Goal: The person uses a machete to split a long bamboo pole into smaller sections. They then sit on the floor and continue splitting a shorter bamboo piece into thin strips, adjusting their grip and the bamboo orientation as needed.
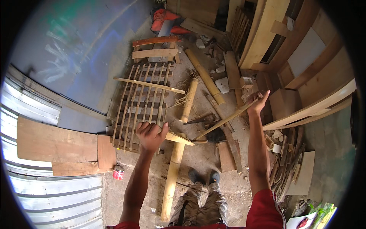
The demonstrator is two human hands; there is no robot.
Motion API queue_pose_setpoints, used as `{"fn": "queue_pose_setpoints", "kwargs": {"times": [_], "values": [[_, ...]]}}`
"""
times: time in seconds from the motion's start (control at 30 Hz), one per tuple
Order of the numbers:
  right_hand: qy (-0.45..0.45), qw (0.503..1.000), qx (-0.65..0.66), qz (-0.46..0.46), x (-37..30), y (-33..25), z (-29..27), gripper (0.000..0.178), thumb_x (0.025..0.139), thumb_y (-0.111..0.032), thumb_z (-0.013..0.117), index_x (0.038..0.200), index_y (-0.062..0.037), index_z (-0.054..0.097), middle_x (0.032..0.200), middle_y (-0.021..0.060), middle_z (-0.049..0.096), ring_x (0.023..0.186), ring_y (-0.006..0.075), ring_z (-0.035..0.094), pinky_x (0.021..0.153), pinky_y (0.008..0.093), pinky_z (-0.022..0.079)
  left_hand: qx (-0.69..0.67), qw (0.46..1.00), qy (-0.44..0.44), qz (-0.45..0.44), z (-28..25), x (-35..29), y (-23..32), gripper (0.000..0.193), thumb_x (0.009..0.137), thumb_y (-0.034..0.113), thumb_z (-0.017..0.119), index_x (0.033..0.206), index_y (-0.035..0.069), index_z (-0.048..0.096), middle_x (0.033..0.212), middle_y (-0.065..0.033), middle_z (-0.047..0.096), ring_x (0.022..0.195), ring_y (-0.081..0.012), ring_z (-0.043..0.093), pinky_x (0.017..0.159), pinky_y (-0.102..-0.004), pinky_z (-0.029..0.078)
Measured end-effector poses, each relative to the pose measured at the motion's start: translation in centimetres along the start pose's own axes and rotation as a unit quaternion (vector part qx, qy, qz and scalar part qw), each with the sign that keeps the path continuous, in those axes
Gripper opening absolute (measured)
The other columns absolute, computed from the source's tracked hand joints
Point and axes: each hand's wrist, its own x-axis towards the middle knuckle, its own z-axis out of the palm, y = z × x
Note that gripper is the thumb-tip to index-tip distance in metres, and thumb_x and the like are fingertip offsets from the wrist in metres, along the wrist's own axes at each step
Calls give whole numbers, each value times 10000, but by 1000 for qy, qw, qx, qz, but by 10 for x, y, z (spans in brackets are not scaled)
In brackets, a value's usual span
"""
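Observation:
My left hand [151, 135] is closed in a fist around a short, pale bamboo strip [179, 139], whose free end points right and passes above a bamboo pole [173, 171] lying on the ground. Raised farther to the right, my right hand [258, 103] grips the upper end of a longer, thin bamboo strip [227, 119]. That strip slants down to the left, its lower end near the tip of the other strip. How far each strip runs inside my fists is hidden.
Left of the poles lies a slatted frame [131, 110] with a loose bamboo strip [150, 84] across it. Two more bamboo poles [189, 100] [204, 76] lie beyond. Wood scraps [288, 156] are piled at right, beneath a wooden frame [312, 107]. A red can [118, 173] stands at left.

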Motion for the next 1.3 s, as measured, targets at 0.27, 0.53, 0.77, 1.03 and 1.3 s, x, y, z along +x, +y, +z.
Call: {"fn": "queue_pose_setpoints", "kwargs": {"times": [0.27,0.53,0.77,1.03,1.3], "values": [[-20,998,30,-55,9,-107,15,694,899,-783,453,611,-159,358,553,1,329,461,162,358,446,299,292,11,1000,23,-12,-12,-19,-14,456,750,176,766,532,155,366,486,-11,416,472,-215,419,518,-371,301],[-165,977,11,-133,-2,-293,50,744,912,-818,310,621,-136,374,545,-14,292,492,146,294,473,285,244,56,997,39,-42,-16,-27,-17,409,738,176,750,534,148,397,478,-26,463,474,-227,473,499,-384,327],[-172,959,6,-223,1,-476,34,804,894,-857,179,648,-113,360,579,19,288,543,186,290,515,326,260,58,995,61,-48,-14,-17,-35,330,746,183,736,546,128,479,501,-49,531,480,-262,535,506,-395,391],[-95,941,-1,-325,-81,-530,64,817,894,-846,97,622,-105,309,579,33,232,577,191,223,581,334,264,85,992,54,-79,-25,-26,-40,326,772,214,726,543,114,516,522,-79,562,507,-291,565,538,-426,434],[-116,943,65,-305,-100,-475,64,778,930,-792,233,607,-99,379,546,43,304,551,193,278,588,333,290,73,993,61,-76,-37,-34,-20,368,802,271,754,568,129,509,520,-56,562,517,-256,552,554,-395,382]]}}
